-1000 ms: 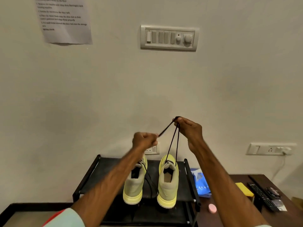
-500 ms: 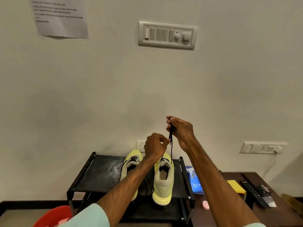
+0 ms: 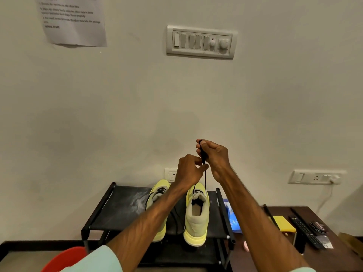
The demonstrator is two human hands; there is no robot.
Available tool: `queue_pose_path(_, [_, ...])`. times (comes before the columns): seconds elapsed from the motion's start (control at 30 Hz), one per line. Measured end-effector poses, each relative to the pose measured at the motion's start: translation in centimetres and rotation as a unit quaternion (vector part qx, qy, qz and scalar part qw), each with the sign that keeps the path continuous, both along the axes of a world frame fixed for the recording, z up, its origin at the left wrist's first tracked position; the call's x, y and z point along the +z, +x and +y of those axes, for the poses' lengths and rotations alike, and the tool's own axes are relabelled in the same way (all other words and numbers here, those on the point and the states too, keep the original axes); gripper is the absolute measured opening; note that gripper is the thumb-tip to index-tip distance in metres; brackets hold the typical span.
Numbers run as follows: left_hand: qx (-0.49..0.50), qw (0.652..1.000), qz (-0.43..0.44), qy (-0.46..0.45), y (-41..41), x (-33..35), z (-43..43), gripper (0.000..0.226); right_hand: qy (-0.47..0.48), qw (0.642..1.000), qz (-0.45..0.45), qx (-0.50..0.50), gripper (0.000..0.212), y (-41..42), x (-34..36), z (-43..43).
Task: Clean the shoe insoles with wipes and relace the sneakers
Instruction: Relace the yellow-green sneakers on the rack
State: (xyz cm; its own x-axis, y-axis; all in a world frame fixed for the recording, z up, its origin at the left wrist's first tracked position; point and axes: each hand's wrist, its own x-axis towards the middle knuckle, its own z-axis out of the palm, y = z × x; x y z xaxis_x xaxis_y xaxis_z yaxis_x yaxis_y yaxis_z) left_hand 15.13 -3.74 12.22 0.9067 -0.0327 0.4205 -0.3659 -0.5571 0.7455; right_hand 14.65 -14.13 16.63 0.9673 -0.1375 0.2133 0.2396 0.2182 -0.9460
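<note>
Two yellow-green sneakers stand side by side on a black shoe rack (image 3: 117,209), heels toward me. The right sneaker (image 3: 196,218) has a black lace (image 3: 205,179) running straight up from its top eyelets. My right hand (image 3: 216,156) pinches the lace's upper end, well above the shoe. My left hand (image 3: 188,169) is closed on the same lace just below and to the left, almost touching the right hand. The left sneaker (image 3: 159,193) is partly hidden behind my left forearm; its loose black lace hangs down its side.
A dark wooden table (image 3: 337,258) at the right carries a yellow block (image 3: 282,223), a remote control (image 3: 306,232), a blue packet (image 3: 231,214) and a small pink object (image 3: 246,246). A red tub (image 3: 64,260) sits at the bottom left. The wall with sockets is close behind the rack.
My hands were apart, stretching the lace between them; they have come together and now both hold the lace, which hangs vertically over the right sneaker. The view shifted slightly.
</note>
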Motion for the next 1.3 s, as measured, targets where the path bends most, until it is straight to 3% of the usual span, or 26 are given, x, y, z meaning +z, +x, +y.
queue_pose_path(0.27, [-0.062,0.996,0.029,-0.056,-0.5,-1.1,-0.8,0.02,0.082,0.997,0.008,0.0,0.02,-1.0,-0.4,-1.7])
queue_pose_path(0.53, [-0.136,0.985,0.044,0.097,0.4,-0.1,2.8,0.015,0.098,0.992,0.015,-0.076,0.026,-3.5,-5.6,-5.0])
queue_pose_path(0.7, [-0.115,0.984,0.111,0.074,0.2,0.6,3.3,0.016,-0.032,0.987,0.029,-0.155,0.029,-5.9,-10.8,-4.2])
queue_pose_path(0.8, [-0.114,0.973,0.198,-0.016,-0.7,-0.1,2.9,0.014,-0.035,0.986,0.044,-0.158,0.024,-6.6,-13.0,-2.9])
queue_pose_path(0.87, [-0.106,0.971,0.211,-0.047,-1.3,-0.6,2.7,0.012,-0.028,0.985,0.039,-0.165,0.022,-6.9,-13.5,-2.0])
queue_pose_path(1.0, [-0.066,0.978,0.187,-0.067,-1.8,-1.0,2.4,0.011,-0.023,0.983,0.028,-0.18,0.022,-6.7,-13.4,-0.7])
queue_pose_path(1.17, [-0.014,0.993,0.116,-0.008,-2.5,-1.0,1.2,0.005,-0.131,0.974,-0.003,-0.183,0.026,-5.6,-12.7,0.2])
queue_pose_path(1.3, [0.02,0.995,0.102,0.002,-2.8,-0.6,0.5,0.005,-0.214,0.968,-0.002,-0.131,0.029,-4.6,-12.1,-0.5])
